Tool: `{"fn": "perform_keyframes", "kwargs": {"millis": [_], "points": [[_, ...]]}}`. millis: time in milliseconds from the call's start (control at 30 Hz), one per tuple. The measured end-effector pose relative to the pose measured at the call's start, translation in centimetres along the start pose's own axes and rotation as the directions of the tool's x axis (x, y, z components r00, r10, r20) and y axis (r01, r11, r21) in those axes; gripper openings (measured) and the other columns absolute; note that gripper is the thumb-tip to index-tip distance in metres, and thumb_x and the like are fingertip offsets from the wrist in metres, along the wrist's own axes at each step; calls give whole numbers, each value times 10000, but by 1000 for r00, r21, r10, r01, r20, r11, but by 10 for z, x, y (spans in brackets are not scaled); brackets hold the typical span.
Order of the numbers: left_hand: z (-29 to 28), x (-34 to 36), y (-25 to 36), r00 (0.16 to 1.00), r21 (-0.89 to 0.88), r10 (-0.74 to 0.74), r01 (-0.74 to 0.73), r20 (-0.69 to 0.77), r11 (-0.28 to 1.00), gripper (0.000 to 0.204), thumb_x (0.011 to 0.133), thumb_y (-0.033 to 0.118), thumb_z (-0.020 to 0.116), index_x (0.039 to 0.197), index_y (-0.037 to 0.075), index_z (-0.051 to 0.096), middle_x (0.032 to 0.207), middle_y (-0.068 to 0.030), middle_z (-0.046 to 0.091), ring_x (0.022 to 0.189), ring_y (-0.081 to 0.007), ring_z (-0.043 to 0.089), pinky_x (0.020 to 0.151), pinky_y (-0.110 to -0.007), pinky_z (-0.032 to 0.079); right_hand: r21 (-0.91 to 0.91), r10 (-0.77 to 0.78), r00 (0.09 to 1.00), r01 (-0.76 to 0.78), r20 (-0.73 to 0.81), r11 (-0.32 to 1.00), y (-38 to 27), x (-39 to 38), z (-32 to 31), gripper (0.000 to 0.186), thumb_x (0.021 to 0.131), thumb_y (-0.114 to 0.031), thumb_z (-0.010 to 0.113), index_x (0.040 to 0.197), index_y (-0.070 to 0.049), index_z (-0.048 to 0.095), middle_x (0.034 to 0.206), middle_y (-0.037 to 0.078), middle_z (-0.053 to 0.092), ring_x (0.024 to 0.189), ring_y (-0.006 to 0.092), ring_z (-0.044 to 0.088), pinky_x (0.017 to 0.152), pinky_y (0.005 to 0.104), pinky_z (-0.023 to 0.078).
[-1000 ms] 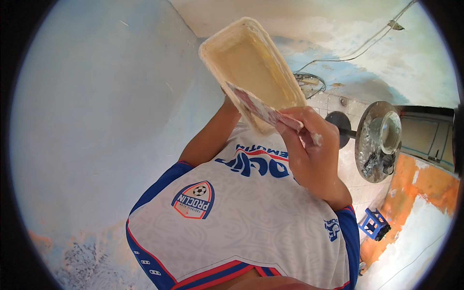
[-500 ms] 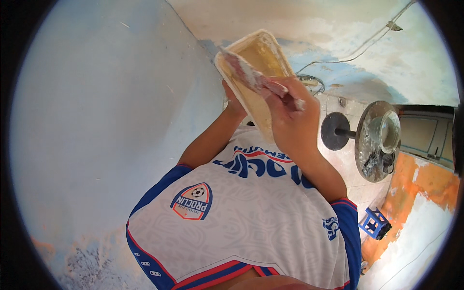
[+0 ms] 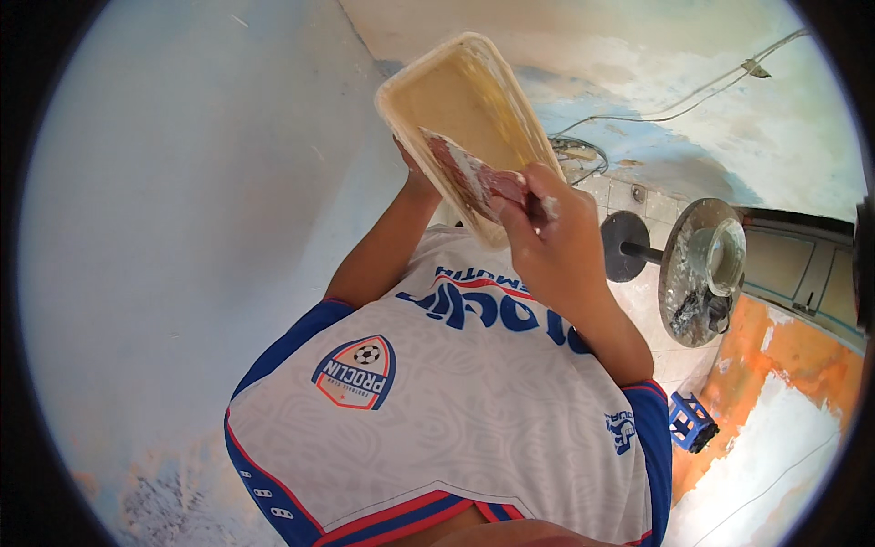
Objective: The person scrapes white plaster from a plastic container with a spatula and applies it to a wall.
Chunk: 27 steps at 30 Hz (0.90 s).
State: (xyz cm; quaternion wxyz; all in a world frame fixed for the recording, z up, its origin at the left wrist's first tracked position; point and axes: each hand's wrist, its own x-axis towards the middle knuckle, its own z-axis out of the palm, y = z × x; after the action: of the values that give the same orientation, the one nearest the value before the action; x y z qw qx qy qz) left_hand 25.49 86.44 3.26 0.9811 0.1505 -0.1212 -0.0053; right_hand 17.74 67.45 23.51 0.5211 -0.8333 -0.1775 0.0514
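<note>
In the head view my left hand (image 3: 410, 162) grips a pale, rectangular plastic tray (image 3: 460, 96) from its left side, the fingers mostly hidden behind it. The tray's inside is coated with cream, pasty material. Over its lower half, my right hand (image 3: 551, 223) is closed on a flat scraper (image 3: 469, 173), reddish and smeared with white paste, angled toward the tray's left side. Both forearms rise in front of my white and blue shirt (image 3: 437, 438).
A plastered wall (image 3: 182, 228) fills the left. To the right are a paste-stained round table (image 3: 684, 292) bearing a bowl (image 3: 715, 255), a tiled floor (image 3: 665, 365), a blue plastic stool (image 3: 693, 419) and a patchy orange wall (image 3: 756, 365). A cable (image 3: 684, 100) runs along the upper-right wall.
The scraper and my right hand first rose up the tray, then came part of the way back down. The tray dipped right and down, then returned up and left.
</note>
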Motion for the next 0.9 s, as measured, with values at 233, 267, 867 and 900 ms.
{"fn": "perform_keyframes", "kwargs": {"millis": [233, 267, 867, 900], "points": [[-8, 7, 2, 995, -4, -77, 77, 65, 997, 931, 896, 814, 418, 1551, 152, 394, 1498, -117, 517, 1345, -310, 533, 1129, -499, 445, -114, -43, 995, 32, -94, 993, -13, 20, -4, 87, 903, 2, 684, 926, 48, 614, 769, 119, 673, 698, 89, 618, 632, 274, 505], [-10, 8, 2, 993, -3, -80, 81, 82, 997, 933, 895, 815, 419, 1551, 153, 394, 1498, -117, 517, 1345, -310, 533, 1130, -500, 445, -94, 28, 993, -38, -113, 995, -18, 19, -10, 98, 895, -7, 696, 939, 48, 628, 795, 136, 691, 713, 106, 656, 638, 282, 514], [-14, 18, -5, 991, -27, -45, 49, 123, 998, 954, 881, 828, 432, 1559, 159, 386, 1510, -116, 508, 1355, -316, 524, 1142, -509, 433, -160, -169, 981, 183, 96, 970, -24, 40, -14, 181, 893, -66, 700, 1054, 17, 711, 821, 221, 707, 696, 336, 710, 665, 375, 539], [-13, 16, -7, 993, -29, -40, 44, 113, 999, 955, 880, 829, 433, 1559, 159, 386, 1511, -116, 507, 1356, -316, 524, 1143, -509, 432, -156, -171, 981, 184, 96, 970, -17, 42, -7, 181, 893, -66, 700, 1054, 17, 711, 821, 221, 707, 696, 336, 710, 665, 375, 539]]}}
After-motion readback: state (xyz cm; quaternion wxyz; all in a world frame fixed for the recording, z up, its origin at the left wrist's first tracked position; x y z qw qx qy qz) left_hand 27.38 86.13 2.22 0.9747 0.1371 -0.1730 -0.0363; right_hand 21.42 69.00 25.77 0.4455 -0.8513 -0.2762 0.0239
